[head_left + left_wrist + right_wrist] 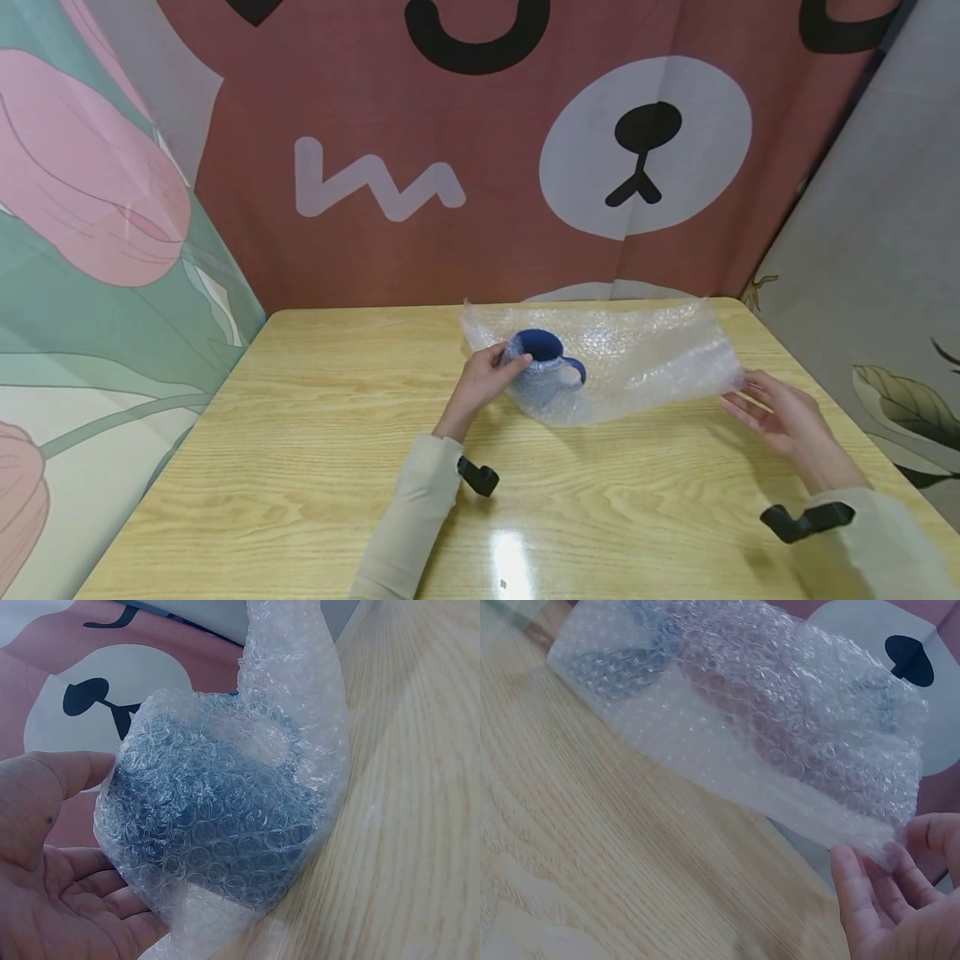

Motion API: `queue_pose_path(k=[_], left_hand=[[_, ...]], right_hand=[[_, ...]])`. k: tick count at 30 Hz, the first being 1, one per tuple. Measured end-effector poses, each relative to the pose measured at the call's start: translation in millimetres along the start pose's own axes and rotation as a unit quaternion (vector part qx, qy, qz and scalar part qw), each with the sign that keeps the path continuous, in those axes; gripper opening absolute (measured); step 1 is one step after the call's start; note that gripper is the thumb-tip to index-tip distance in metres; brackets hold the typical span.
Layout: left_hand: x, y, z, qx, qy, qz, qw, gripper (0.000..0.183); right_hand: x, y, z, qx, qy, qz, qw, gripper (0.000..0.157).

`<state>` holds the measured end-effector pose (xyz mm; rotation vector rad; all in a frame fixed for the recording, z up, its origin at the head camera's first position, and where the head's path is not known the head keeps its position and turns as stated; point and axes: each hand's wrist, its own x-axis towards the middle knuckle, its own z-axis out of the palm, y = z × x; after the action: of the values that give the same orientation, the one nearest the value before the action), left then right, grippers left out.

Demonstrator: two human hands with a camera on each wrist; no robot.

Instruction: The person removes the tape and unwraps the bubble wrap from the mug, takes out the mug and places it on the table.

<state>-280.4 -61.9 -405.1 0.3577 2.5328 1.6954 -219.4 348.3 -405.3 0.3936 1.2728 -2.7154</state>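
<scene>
A blue mug [539,342] stands on the table with bubble wrap [637,358] around its near side; its rim and handle show uncovered in the head view. My left hand [489,377] grips the wrapped mug from the left, thumb near the rim and fingers around the far side. In the left wrist view, the wrap [217,802] covers the mug's body in wrinkled layers. Off to the right, my right hand [783,412] pinches the free end of the sheet between thumb and fingers. The right wrist view shows that sheet [780,727] stretched between hand and mug.
The light wooden table [300,433] extends to the left and front of the mug. Behind its far edge hangs a reddish-brown printed cloth [495,250]. Patterned cloths also flank both sides. Each wrist carries a black strap mount [478,477].
</scene>
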Motion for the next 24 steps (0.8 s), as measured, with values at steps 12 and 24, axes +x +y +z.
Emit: queue_pose_path(k=[12, 24], left_hand=[[-1.3, 0.0, -0.3, 0.001, 0.0, -0.005, 1.0, 0.067], [0.4, -1.0, -0.3, 0.007, -0.002, -0.005, 1.0, 0.068]], right_hand=[[6.2, -6.0, -32.6, 0.007, -0.128, 0.053, 0.99, 0.03], [5.9, -11.3, -44.2, -0.015, -0.222, 0.09, 0.971, 0.045]])
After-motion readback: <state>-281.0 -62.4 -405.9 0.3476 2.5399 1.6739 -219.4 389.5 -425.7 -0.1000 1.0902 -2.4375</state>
